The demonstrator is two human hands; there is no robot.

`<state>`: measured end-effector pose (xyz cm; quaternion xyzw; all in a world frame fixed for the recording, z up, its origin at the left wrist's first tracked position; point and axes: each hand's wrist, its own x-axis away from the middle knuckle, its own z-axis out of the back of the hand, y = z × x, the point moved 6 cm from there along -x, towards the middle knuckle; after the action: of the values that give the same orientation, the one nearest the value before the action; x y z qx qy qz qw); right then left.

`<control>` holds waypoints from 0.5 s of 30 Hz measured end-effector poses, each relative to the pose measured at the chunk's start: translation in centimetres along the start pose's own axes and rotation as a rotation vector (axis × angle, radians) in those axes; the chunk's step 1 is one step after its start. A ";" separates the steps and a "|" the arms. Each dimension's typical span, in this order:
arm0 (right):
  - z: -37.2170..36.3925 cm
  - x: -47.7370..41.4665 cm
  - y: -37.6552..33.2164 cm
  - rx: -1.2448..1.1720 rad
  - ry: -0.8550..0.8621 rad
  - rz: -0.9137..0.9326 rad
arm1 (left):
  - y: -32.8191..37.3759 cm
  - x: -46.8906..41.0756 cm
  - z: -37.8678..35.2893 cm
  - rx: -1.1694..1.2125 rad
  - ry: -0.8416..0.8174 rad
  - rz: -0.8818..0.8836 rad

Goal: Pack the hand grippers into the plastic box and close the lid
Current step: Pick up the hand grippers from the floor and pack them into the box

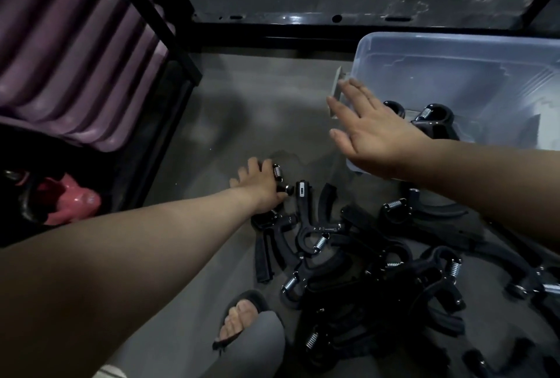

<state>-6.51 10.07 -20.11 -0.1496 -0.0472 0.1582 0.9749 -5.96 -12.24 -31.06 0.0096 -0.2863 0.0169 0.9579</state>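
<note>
My left hand (260, 185) is curled round a hand gripper (280, 180) at the far edge of the pile (363, 271) on the floor (236, 111), fingers over its spring end. My right hand (372, 132) is flat, fingers spread, holding nothing, over the near left corner of the plastic box (454, 53). Two grippers (436, 120) already lie inside; most are still in the pile just in front of the box. No lid seen. They look like stiff, hard plastic and light; the handles and springs tangle, so I'd grab by a handle, one at a time, and lift clear.
</note>
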 end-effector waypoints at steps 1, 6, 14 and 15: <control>0.0 0.0 0.0 0.000 -0.003 -0.002 | -0.1 0.1 -0.2 0.067 -0.026 0.039; -0.1 -0.2 0.1 0.014 0.011 -0.001 | -0.5 -0.6 -0.5 0.094 -0.068 0.092; -0.5 -0.2 0.3 0.018 0.018 0.008 | 1.5 -1.1 3.0 0.960 -0.096 -0.004; -0.5 -0.2 0.4 0.018 0.021 0.009 | 2.2 -0.7 3.4 1.127 -0.179 -0.014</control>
<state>-6.77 10.18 -20.72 -0.1428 -0.0347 0.1616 0.9759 -8.52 -10.13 -28.57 0.5223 -0.3130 0.1599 0.7770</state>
